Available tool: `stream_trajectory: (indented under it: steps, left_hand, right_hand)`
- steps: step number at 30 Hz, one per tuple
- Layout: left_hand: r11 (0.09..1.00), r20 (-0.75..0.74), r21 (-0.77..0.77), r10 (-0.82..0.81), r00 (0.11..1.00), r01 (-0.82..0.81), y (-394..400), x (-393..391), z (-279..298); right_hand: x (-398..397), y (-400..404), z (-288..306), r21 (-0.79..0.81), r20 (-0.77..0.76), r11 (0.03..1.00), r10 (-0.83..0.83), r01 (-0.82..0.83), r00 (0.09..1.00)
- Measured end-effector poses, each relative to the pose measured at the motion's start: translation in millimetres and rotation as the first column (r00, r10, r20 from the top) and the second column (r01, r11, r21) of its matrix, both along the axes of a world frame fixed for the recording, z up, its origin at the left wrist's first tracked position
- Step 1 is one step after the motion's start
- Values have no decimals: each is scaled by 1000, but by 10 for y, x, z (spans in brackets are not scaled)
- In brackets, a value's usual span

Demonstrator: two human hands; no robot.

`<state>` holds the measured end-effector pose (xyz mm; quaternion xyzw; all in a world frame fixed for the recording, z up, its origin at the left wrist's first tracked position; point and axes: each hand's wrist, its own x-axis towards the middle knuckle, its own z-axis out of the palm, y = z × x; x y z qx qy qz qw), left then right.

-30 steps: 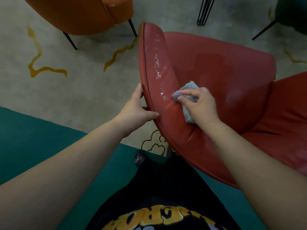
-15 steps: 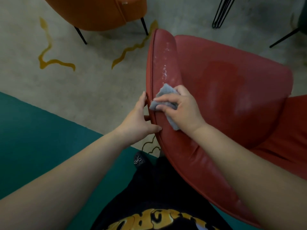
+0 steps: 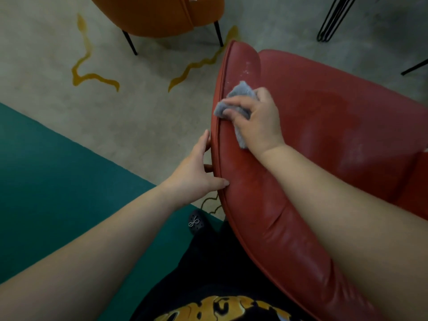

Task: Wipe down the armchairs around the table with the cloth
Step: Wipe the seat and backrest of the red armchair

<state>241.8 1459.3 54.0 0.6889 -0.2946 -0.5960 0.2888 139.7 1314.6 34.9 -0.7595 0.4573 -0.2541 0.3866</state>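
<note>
A red leather armchair [image 3: 335,126] fills the right side, seen from behind and above its curved backrest. My right hand [image 3: 257,119] presses a crumpled grey cloth [image 3: 238,98] against the top of the backrest near its left edge seam. Pale wet streaks show on the leather just above the cloth. My left hand [image 3: 199,170] grips the outer left rim of the backrest, thumb on the front face and fingers behind it.
An orange armchair [image 3: 157,15] on black legs stands at the top. Black hairpin table legs [image 3: 331,22] rise at the upper right. The floor is beige carpet with yellow squiggles and a teal band [image 3: 58,177] at the left. My shoe [image 3: 196,222] is beside the red chair.
My right hand has slid the cloth up along the backrest's left edge, farther from my left hand. The left hand keeps its hold on the rim.
</note>
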Motion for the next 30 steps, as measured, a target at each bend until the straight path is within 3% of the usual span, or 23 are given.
stream_trajectory:
  steps: [2,7,11,14,20,25,30]
  left_hand:
    - [1000,16,-12,7,1000,-7,-14,-11,-1]
    - [999,58,-34,22,998,-20,-90,-19,-13]
    - [998,104,-63,35,994,-29,-182,3,0]
    - [998,135,-54,27,990,-20,-275,26,-16]
    - [999,196,-53,17,981,-7,-432,81,-67]
    - [995,284,-95,27,958,0,-624,117,-10]
    - [994,332,-110,24,943,13,-721,123,-50]
  right_hand:
    - [-45,15,33,62,33,998,-22,20,999]
    - [-204,232,-20,-36,29,977,210,-209,977]
    - [89,-315,-92,-54,26,993,106,-105,994]
    - [103,-457,-99,55,86,998,-6,1,996]
    - [-21,-283,-124,9,98,995,93,-94,991]
    - [220,-757,-153,39,97,999,-20,16,995]
    - [-1,-327,-136,-22,109,983,184,-182,977]
